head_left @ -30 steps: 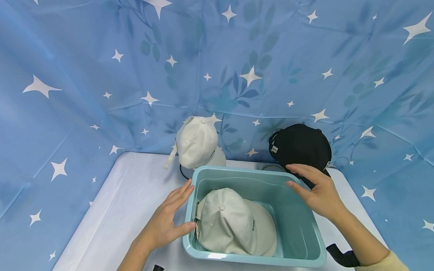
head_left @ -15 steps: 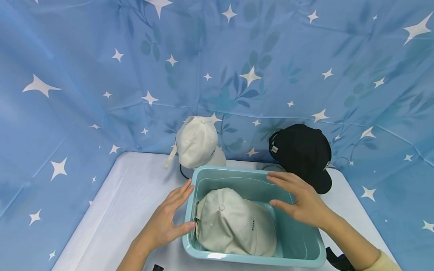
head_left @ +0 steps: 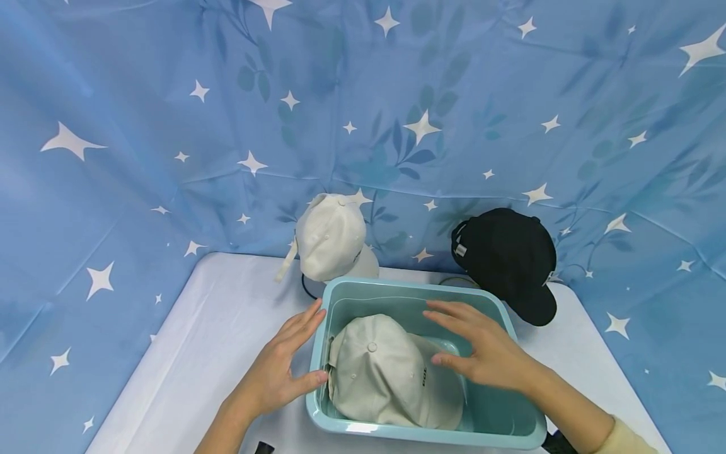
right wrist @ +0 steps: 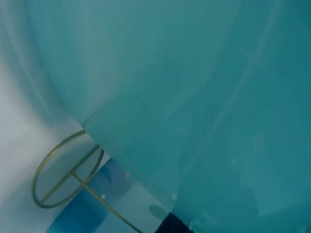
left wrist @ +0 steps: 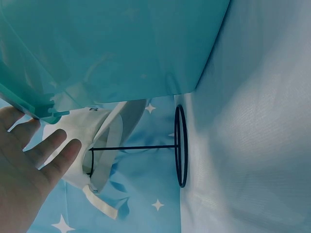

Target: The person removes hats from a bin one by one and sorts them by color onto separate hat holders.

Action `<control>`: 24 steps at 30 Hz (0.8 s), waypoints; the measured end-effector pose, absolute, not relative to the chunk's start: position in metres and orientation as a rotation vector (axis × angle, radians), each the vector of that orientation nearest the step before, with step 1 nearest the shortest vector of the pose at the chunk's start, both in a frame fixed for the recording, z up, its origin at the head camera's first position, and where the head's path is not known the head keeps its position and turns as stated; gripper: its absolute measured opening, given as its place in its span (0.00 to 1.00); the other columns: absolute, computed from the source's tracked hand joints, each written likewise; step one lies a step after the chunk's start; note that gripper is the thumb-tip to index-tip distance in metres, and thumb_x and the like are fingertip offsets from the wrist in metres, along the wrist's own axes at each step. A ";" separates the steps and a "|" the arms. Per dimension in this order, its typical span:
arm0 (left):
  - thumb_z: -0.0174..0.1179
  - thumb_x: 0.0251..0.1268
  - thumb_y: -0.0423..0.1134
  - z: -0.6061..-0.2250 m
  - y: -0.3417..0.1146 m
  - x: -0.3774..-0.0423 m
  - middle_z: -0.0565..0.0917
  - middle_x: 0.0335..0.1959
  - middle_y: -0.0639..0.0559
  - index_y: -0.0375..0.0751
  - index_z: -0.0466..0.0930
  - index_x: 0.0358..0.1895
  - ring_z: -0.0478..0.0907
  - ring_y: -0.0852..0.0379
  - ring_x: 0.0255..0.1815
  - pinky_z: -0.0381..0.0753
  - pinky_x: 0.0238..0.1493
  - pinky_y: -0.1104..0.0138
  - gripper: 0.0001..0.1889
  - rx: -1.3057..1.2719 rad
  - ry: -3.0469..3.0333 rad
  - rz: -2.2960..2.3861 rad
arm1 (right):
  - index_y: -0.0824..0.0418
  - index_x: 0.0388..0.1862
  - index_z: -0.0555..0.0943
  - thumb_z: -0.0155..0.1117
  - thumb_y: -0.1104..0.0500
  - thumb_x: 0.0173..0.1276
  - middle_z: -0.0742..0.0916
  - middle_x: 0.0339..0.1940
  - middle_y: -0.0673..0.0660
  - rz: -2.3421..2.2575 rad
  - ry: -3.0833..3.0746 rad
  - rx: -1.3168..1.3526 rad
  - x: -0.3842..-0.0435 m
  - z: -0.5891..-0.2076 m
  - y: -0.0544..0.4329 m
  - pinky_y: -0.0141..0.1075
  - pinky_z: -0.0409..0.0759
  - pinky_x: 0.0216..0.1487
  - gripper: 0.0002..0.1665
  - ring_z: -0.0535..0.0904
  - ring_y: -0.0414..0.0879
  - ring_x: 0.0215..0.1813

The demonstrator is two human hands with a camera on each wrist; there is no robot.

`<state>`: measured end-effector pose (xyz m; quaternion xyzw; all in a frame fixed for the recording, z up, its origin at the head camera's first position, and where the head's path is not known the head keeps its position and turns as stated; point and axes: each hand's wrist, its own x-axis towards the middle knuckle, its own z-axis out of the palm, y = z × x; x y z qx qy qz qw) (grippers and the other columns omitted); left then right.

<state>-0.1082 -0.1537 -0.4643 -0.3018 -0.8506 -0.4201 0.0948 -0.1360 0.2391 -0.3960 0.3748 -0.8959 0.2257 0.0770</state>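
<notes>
A light beige baseball cap (head_left: 377, 372) lies in a teal plastic basin (head_left: 425, 435), its brim toward the right. My left hand (head_left: 278, 362) is at the basin's left rim, fingers extended and apart; in the left wrist view the fingers of that hand (left wrist: 29, 155) touch or nearly touch the rim's edge. Over the basin, above the cap's brim, hovers my right hand (head_left: 482, 347), its fingers spread and holding nothing. The right wrist view shows mostly the basin's wall (right wrist: 170, 97); the right hand is out of that view.
Behind the basin, a white cap (head_left: 331, 236) hangs on a black wire stand (left wrist: 181, 145). A black cap (head_left: 505, 258) is at the back right, near a brass-coloured ring stand (right wrist: 68, 170). The white-covered table (head_left: 187, 366) meets a blue star-patterned curtain (head_left: 363, 94).
My right hand has moved left and slightly down, from beside the black cap to above the beige cap's brim. The left hand stays at the basin's rim.
</notes>
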 end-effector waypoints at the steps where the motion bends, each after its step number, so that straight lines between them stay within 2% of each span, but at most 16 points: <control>1: 0.70 0.65 0.52 -0.464 -0.154 -0.108 0.57 0.85 0.51 0.48 0.59 0.84 0.61 0.45 0.81 0.71 0.66 0.35 0.46 -0.895 -2.523 -1.246 | 0.50 0.77 0.75 0.81 0.48 0.62 0.77 0.76 0.52 0.676 -2.686 1.135 -0.136 -0.397 0.238 0.63 0.78 0.61 0.45 0.73 0.55 0.74; 8: 0.71 0.63 0.48 -0.464 -0.154 -0.109 0.57 0.85 0.51 0.48 0.59 0.84 0.60 0.44 0.81 0.71 0.66 0.34 0.47 -0.899 -2.518 -1.254 | 0.50 0.76 0.76 0.81 0.39 0.60 0.77 0.76 0.52 0.685 -2.691 1.190 -0.136 -0.404 0.230 0.64 0.76 0.64 0.47 0.74 0.56 0.74; 14: 0.69 0.65 0.53 -0.464 -0.154 -0.109 0.57 0.85 0.50 0.47 0.60 0.84 0.60 0.44 0.81 0.70 0.66 0.34 0.46 -0.895 -2.523 -1.256 | 0.50 0.75 0.77 0.80 0.37 0.59 0.77 0.76 0.50 0.664 -2.652 1.267 -0.139 -0.405 0.224 0.62 0.77 0.64 0.47 0.75 0.53 0.73; 20: 0.71 0.62 0.48 -0.465 -0.154 -0.109 0.57 0.85 0.50 0.47 0.60 0.84 0.60 0.44 0.81 0.70 0.66 0.34 0.47 -0.893 -2.520 -1.255 | 0.52 0.74 0.79 0.78 0.33 0.59 0.76 0.76 0.48 0.647 -2.679 1.314 -0.140 -0.404 0.215 0.56 0.80 0.64 0.47 0.75 0.51 0.74; 24: 0.71 0.63 0.51 -0.465 -0.154 -0.109 0.58 0.85 0.50 0.47 0.60 0.83 0.60 0.44 0.81 0.71 0.66 0.34 0.46 -0.891 -2.518 -1.255 | 0.50 0.74 0.78 0.77 0.30 0.58 0.77 0.76 0.49 0.637 -2.721 1.333 -0.139 -0.406 0.210 0.53 0.81 0.62 0.49 0.75 0.49 0.73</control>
